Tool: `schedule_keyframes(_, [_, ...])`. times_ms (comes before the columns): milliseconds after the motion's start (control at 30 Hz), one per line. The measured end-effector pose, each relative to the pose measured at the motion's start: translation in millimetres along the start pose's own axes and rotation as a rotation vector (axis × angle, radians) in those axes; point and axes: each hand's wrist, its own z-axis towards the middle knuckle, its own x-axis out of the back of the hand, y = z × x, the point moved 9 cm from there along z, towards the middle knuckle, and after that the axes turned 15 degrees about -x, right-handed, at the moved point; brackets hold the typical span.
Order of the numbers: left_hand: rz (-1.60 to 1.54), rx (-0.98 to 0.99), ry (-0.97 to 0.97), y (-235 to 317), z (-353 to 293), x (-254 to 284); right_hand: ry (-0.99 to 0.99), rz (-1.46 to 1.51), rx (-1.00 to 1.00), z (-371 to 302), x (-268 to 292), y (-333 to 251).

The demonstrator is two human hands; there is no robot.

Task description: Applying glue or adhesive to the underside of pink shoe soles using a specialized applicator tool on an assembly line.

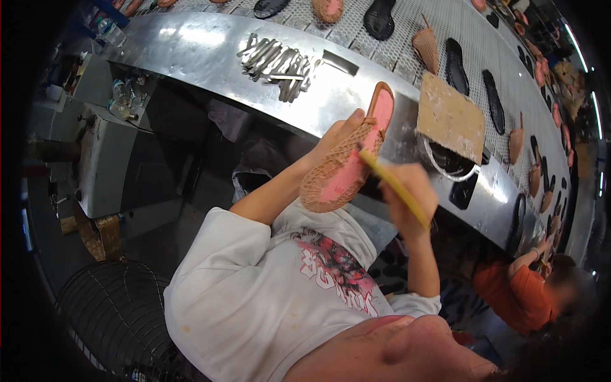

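**Brushing the underside of a woven shoe upper**

The woven shoe upper (347, 162), tan mesh around a pink insole face, is held tilted above the edge of the steel bench (210, 54), toe toward the conveyor. The left hand (337, 137) wraps its far side, fingers closed over the woven rim, thumb side hidden. The right hand (410, 191) is closed around a yellow-handled brush (394, 184), whose tip meets the pink face near the middle.

To do this well, I judge the strokes should run along the pink surface up to the woven border without crossing it, and the left hand should turn the upper so each part faces the brush rather than the wrist twisting. A light, even coat looks safer than a loaded tip.

Just beyond, a cardboard sheet (452, 118) partly covers a round pot (449, 162). A heap of metal clips (277, 63) lies on the bench; black soles (455, 63) ride the mesh conveyor (407, 44). Another person in an orange shirt (519, 296) works at lower right.
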Motion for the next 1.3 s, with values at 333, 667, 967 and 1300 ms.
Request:
schedule_keyframes(333, [-0.008,-0.556,0.317,119,2,136,-0.192,0.181,-0.121,76,-53,12])
schedule_keyframes(667, [-0.345,-0.642,0.332,116,3,187,-0.408,-0.476,-0.104,161,-188,62])
schedule_keyframes(967, [-0.392,-0.586,0.278,112,6,186,-0.393,-0.307,-0.076,168,-190,70])
schedule_keyframes(1300, [-0.101,-0.606,0.327,119,3,175,-0.137,0.252,-0.278,140,-108,23])
